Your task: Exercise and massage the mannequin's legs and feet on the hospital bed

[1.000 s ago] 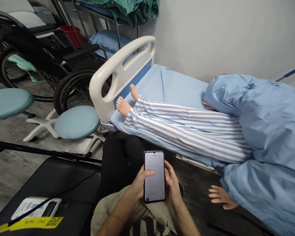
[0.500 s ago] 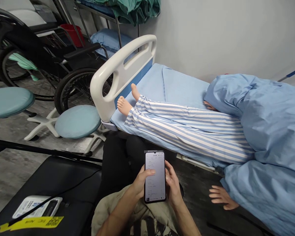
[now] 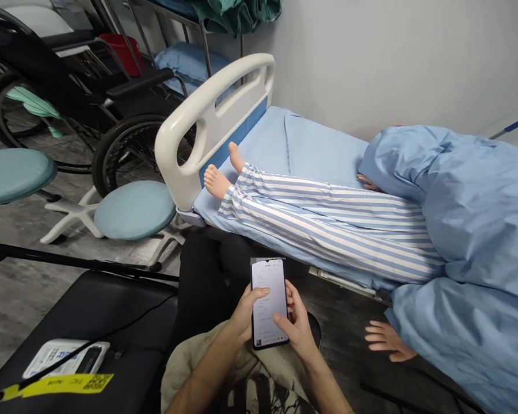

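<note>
A smartphone with a lit white screen is held upright over my lap. My left hand is closed round its left edge, the thumb lying across the upper screen. Round the right edge curls my right hand, its thumb over the lower part of the screen. Lines of text on the display are too small to read. Beyond the phone lies a figure in blue-and-white striped trousers, bare feet towards the footboard. Blue cloth covers its upper part, and one hand hangs over the bedside.
The bed's white footboard rises ahead of me. Two round stools and a wheelchair stand at the left. On a black padded seat rest a white device, a cable and a yellow tag.
My right thumb has moved from the phone's edge onto its screen. The phone tilts slightly to the left, and the left thumb has shifted a little higher in view.
</note>
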`<state>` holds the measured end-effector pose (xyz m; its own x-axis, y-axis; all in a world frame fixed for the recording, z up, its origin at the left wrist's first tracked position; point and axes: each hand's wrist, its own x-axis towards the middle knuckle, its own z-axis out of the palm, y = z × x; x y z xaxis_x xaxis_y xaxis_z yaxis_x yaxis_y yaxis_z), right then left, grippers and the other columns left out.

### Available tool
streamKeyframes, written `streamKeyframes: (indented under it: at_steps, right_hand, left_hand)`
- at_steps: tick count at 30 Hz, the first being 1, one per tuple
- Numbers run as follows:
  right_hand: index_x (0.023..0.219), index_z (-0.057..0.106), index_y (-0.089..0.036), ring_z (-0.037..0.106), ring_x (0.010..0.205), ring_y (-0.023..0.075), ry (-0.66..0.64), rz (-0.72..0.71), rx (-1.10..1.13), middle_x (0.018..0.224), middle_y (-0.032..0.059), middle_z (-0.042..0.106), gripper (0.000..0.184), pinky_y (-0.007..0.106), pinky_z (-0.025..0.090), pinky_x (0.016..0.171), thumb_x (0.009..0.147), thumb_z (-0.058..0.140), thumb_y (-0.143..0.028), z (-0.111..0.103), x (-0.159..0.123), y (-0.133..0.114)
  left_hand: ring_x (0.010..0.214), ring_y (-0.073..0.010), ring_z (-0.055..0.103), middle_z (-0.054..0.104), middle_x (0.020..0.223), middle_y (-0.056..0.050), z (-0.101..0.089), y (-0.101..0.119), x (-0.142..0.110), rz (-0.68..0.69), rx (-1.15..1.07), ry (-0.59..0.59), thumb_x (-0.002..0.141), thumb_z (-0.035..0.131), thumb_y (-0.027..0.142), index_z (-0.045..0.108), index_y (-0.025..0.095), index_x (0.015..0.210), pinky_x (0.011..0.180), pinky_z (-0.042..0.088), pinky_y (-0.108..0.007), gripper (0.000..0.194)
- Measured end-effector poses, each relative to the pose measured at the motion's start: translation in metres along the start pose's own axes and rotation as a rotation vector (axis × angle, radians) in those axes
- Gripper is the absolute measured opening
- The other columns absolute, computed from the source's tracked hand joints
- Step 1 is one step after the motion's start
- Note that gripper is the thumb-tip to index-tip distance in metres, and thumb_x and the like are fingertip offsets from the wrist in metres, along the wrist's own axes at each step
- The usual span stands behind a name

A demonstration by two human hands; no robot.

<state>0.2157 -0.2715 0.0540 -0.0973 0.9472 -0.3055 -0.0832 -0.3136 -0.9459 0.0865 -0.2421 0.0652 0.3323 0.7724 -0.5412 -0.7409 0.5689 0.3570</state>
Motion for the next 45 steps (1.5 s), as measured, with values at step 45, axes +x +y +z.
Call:
streamKeyframes:
  at_steps: [45]
  right_hand:
    - [0.127,0.044,-0.025,0.059,0.084,0.0174,-0.005,-0.013,-0.062,0.109,0.0054,0.058,0.065,0.028,0.049,0.070,0.069,0.071,-0.034,0.001,0.006,0.001]
  left_hand:
    - [0.084,-0.0266,0.066,0.070,0.088,-0.013,-0.002,-0.002,0.003,-0.121,-0.078,-0.003,0.073,0.057,0.030,0.063,0.009,0.095,0.084,0.047,-0.041,0.031]
